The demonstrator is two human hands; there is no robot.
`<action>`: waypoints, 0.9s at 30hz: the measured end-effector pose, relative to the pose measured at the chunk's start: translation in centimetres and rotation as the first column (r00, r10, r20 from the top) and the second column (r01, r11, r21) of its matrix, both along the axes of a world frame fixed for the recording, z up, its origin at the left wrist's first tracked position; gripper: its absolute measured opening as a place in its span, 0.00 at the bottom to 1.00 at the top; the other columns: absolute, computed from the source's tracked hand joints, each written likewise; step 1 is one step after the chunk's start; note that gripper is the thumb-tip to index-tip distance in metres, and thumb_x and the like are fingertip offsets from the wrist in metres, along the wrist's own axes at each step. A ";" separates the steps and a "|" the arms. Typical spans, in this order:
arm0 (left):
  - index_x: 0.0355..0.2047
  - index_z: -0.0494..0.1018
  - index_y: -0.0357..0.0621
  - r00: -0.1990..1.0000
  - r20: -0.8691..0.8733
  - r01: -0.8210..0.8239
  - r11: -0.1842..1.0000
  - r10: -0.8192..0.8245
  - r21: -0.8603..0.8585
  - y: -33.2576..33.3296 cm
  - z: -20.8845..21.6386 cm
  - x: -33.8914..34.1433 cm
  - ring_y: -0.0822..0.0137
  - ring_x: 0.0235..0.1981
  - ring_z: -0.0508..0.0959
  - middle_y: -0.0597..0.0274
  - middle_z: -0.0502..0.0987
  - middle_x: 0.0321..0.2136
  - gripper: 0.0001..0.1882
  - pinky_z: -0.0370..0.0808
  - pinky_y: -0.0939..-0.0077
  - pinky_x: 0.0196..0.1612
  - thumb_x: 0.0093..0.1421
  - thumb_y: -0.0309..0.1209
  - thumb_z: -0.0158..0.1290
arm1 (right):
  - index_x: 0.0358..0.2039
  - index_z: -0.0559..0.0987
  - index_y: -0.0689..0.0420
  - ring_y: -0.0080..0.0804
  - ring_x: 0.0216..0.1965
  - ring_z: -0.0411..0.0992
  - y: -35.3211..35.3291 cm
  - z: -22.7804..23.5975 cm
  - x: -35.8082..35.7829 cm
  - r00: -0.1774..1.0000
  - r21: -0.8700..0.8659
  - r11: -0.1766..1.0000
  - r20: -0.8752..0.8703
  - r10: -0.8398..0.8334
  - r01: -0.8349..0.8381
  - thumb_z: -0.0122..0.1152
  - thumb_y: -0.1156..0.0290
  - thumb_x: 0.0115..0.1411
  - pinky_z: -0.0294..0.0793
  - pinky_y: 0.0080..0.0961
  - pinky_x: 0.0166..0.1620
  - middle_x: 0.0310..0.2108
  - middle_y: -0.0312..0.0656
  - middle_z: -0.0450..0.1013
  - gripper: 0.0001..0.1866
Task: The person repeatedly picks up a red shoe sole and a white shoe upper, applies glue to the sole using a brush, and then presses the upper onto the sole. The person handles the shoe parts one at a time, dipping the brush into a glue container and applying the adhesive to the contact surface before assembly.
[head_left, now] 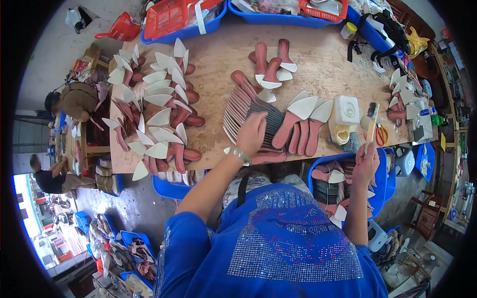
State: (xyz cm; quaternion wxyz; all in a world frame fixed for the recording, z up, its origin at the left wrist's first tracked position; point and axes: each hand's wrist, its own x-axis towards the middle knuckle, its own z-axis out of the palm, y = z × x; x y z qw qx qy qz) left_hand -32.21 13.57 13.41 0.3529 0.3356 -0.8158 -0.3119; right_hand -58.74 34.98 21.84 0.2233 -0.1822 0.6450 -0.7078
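A fanned stack of reddish-brown insoles (pixel 237 109), with dark and pale edges, lies near the table's front edge. My left hand (pixel 252 133) is over it, fingers curled down against the fan; the fingertips are hidden. Raised at the right, my right hand (pixel 366 161) grips a brush (pixel 371 124) by its light handle, dark bristles up. Between my hands, several insoles with white tips (pixel 302 108) lie side by side. A white plastic container (pixel 346 110) with a cut, yellowish opening stands beyond them, close to the brush.
Rows of white-tipped insoles (pixel 166 94) cover the table's left side; a small group (pixel 272 69) lies farther back. Orange-handled scissors (pixel 381 135) rest at the right. Blue bins (pixel 186 27) line the far edge, and another bin (pixel 380 186) stands below the front edge. Two people are at the left.
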 end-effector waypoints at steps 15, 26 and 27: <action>0.53 0.68 0.59 0.397 0.918 0.669 0.687 -0.010 -0.282 -21.7 -4.4 -12.5 0.65 0.51 0.69 0.70 0.68 0.51 0.21 0.67 0.65 0.49 0.59 0.30 0.46 | 0.51 0.75 0.64 0.08 0.19 0.54 12.2 -5.1 -1.0 0.938 0.192 0.928 0.073 -0.339 0.321 0.47 0.60 0.70 0.50 0.09 0.20 0.20 0.25 0.60 0.21; 0.45 0.69 0.51 0.370 0.926 0.896 0.293 -0.079 -0.333 -26.0 -7.0 -14.8 0.61 0.54 0.66 0.60 0.67 0.50 0.26 0.61 0.63 0.52 0.44 0.35 0.61 | 0.50 0.75 0.63 0.09 0.15 0.52 9.9 -6.3 2.7 0.899 0.249 0.880 0.069 -0.433 0.405 0.47 0.59 0.69 0.47 0.10 0.17 0.17 0.25 0.58 0.20; 0.43 0.70 0.50 0.377 0.921 0.901 0.271 -0.100 -0.339 -26.2 -6.1 -14.9 0.61 0.53 0.67 0.60 0.68 0.48 0.23 0.61 0.62 0.51 0.45 0.34 0.60 | 0.49 0.76 0.63 0.09 0.15 0.52 9.6 -6.2 2.7 0.892 0.259 0.871 0.069 -0.447 0.417 0.47 0.59 0.69 0.47 0.10 0.17 0.17 0.25 0.58 0.20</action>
